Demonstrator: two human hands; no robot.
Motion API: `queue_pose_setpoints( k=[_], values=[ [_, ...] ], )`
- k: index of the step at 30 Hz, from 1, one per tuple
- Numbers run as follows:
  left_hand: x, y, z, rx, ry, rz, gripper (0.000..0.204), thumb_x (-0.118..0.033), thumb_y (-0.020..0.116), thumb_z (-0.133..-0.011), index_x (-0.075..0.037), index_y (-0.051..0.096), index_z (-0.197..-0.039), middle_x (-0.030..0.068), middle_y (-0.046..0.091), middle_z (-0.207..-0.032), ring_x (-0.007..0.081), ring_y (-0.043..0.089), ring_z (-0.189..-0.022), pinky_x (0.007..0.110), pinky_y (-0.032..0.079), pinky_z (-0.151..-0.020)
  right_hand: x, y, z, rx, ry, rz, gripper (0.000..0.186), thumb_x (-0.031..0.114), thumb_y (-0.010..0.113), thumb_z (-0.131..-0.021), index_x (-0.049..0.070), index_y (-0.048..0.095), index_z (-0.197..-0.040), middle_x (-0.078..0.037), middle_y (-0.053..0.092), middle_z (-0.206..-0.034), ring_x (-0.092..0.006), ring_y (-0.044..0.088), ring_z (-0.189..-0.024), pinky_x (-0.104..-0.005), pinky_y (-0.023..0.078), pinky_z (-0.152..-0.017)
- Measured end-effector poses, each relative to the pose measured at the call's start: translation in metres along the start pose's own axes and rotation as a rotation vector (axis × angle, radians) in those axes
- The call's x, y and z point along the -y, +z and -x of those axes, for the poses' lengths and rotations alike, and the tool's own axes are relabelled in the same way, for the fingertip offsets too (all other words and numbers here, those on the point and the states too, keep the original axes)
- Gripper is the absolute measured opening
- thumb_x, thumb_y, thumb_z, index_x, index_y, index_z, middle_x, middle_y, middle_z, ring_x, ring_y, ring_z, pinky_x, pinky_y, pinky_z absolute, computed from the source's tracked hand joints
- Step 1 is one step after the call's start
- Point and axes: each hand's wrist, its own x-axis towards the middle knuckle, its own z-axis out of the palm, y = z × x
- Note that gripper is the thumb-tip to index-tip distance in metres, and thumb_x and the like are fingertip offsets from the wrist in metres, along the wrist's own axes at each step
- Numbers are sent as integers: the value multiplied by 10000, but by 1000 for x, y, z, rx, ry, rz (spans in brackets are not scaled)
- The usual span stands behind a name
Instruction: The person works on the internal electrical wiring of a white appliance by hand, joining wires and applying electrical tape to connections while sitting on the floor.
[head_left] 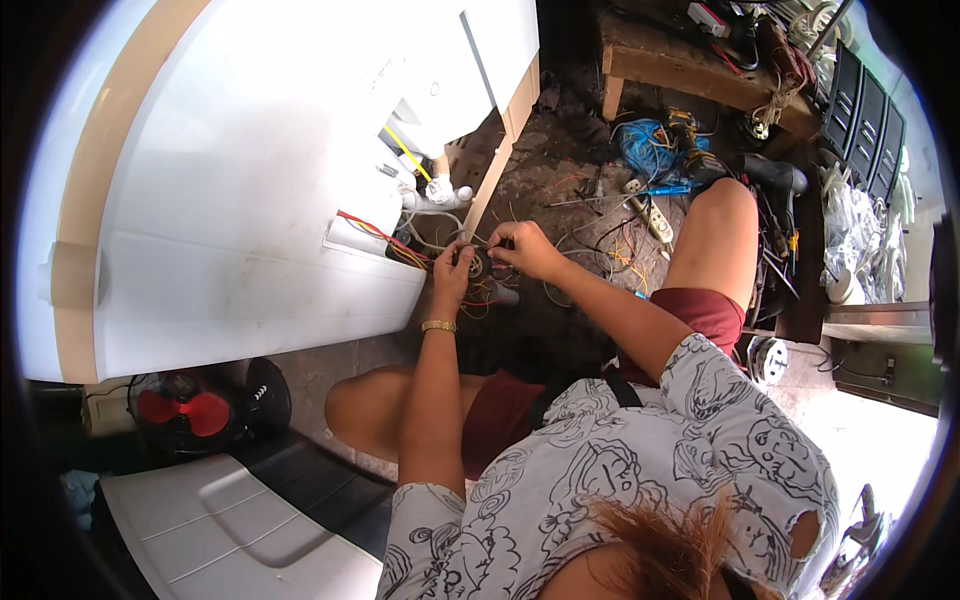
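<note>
My left hand [453, 272] is closed on a small round dark part [477, 266] with a pale spoked face. From the right, my right hand [528, 251] reaches to the same part, thumb and fingers pinched together at its edge; what they pinch is too small to make out. Just left of my hands, a bundle of red, yellow and dark wires [385, 236] comes out of an opening in a large white appliance body [230, 200]. White drain pipes [436, 200] and a yellow strip [408, 153] show in the recess above. A grey cylinder [506, 295] lies just below the round part.
On the floor at the right lie a power strip [656, 222], a blue-handled screwdriver [668, 190], a yellow-black drill [690, 135] and scattered wires. A wooden bench [690, 75] stands behind. At the left are a red-bladed fan [190, 412] and a grey-white panel [215, 530].
</note>
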Motion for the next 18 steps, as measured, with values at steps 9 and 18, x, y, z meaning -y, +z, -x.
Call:
queue_pose_setpoints(
  k=[9, 18],
  values=[
    [7, 1, -5, -7, -28, 31, 266, -273, 621, -965, -21, 642, -1051, -46, 579, -845, 40, 494, -765, 203, 420, -668, -2, 8, 1, 67, -75, 65, 159, 97, 652, -806, 3, 554, -890, -141, 597, -764, -264, 610, -659, -385, 485, -623],
    [6, 2, -4, -34, -8, 41, 256, -261, 593, -982, -18, 633, -1049, -54, 564, -826, 33, 467, -719, 199, 402, -633, -3, 18, 16, -132, 164, -449, 140, 61, 694, -857, 8, 602, -948, -31, 616, -806, -110, 574, -671, -291, 481, -608]
  ],
)
